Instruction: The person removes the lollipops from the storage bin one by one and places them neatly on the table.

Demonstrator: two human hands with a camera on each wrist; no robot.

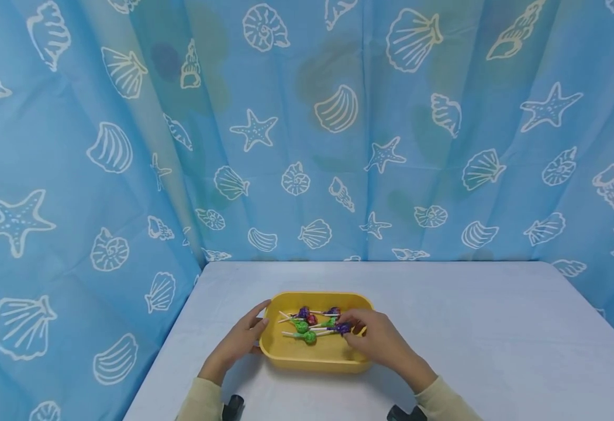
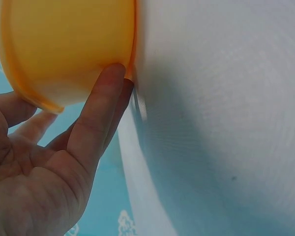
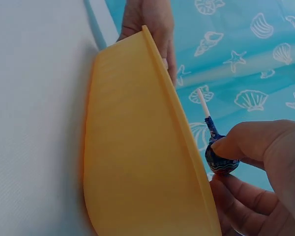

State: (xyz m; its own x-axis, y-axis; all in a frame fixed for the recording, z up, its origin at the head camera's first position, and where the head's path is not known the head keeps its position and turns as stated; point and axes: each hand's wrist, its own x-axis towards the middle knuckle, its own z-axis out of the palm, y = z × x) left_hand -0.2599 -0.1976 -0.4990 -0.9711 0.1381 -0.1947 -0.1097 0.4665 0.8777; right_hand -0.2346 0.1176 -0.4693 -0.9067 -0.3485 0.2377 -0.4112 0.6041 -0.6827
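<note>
Near the front of the table is a yellow tray (image 1: 317, 365) with rounded corners. Several lollipops lie inside it, among them a green one (image 1: 309, 337) and a red one (image 1: 312, 320). My left hand (image 1: 244, 337) grips the tray's left end. In the left wrist view, the thumb of that left hand (image 2: 49, 172) is at the rim, and its longer fingers lie along the outer wall by the table. My right hand (image 1: 378, 336), over the tray's right side, pinches a dark blue-purple lollipop (image 3: 221, 160) by its wrapped head. Its white stick points away from the fingers.
A white cloth (image 1: 470, 327) covers the table under the tray. Blue curtains (image 1: 307, 146) printed with shells and starfish hang behind the table and along its left and right sides. Black wrist cameras show at both sleeves.
</note>
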